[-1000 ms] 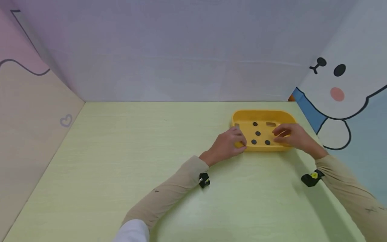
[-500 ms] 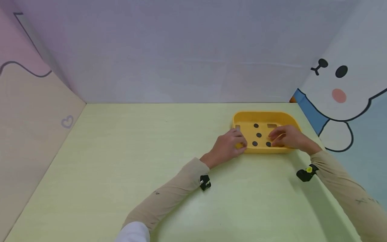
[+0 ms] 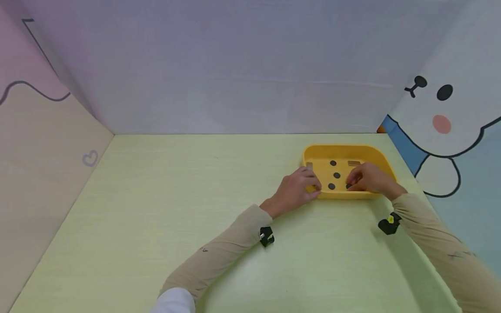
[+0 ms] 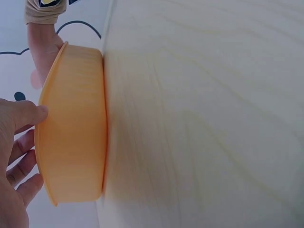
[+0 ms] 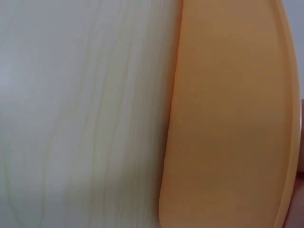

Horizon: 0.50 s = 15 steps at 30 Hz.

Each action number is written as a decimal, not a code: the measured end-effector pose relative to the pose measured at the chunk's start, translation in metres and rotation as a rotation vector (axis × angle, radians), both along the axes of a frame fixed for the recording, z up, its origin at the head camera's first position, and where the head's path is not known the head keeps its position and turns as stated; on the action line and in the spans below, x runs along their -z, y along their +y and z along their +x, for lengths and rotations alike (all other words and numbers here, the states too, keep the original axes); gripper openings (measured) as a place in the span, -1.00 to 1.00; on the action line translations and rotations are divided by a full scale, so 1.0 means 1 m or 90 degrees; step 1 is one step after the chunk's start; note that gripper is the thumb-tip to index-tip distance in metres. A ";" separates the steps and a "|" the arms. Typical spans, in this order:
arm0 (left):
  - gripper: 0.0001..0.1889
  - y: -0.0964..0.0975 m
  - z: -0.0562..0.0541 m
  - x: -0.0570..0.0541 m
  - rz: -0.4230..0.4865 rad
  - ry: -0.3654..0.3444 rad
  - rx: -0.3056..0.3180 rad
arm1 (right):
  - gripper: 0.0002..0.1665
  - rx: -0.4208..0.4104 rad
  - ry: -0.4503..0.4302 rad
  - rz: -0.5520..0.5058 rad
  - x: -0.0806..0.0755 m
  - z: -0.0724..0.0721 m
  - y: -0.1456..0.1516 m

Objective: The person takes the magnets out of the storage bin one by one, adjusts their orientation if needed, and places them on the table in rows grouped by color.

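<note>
A shallow yellow tray (image 3: 344, 195) stands at the right of the table, with several dark round discs (image 3: 336, 175) and small brownish rectangular pieces (image 3: 354, 163) in it. My left hand (image 3: 294, 188) holds its front left corner. The left wrist view shows the thumb on the rim and the fingers curled on its far side. My right hand (image 3: 369, 179) reaches over the front right rim, thumb and fingers pinching a dark disc (image 3: 348, 186) at the tray floor. In the right wrist view the tray wall (image 5: 228, 114) hides most of that hand.
The pale green table (image 3: 176, 195) meets a plain back wall (image 3: 242, 87) just behind the tray. A side wall with a cartoon face (image 3: 442, 124) rises close to the tray's right. Both forearms wear beige sleeves and small black wrist devices (image 3: 267, 236).
My right hand has moved left and inward over the tray, its fingers closing on the front right disc. My left hand stays at the tray's corner. The view has shifted slightly.
</note>
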<state>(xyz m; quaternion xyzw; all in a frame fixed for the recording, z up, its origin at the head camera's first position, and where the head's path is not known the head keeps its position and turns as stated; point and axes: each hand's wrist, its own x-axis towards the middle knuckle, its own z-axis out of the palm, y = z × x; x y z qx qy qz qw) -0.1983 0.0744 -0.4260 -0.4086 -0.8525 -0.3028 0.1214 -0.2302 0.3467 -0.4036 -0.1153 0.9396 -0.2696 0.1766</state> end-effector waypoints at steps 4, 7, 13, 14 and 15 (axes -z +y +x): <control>-0.93 0.000 0.000 -0.001 0.005 0.000 0.002 | -0.85 -0.017 0.000 0.007 0.000 -0.002 -0.001; -0.93 -0.001 0.000 -0.001 0.008 -0.001 0.004 | -0.86 -0.016 -0.018 0.000 0.000 -0.003 -0.002; -0.92 -0.001 0.000 -0.001 0.006 0.000 0.006 | -0.86 -0.017 -0.016 0.009 0.001 -0.004 -0.004; -0.91 -0.001 0.000 -0.001 0.005 0.000 0.006 | -0.86 -0.020 -0.011 0.011 0.001 -0.004 -0.005; -0.91 -0.001 0.000 -0.001 0.005 -0.001 0.006 | -0.87 -0.023 -0.008 0.013 0.001 -0.004 -0.006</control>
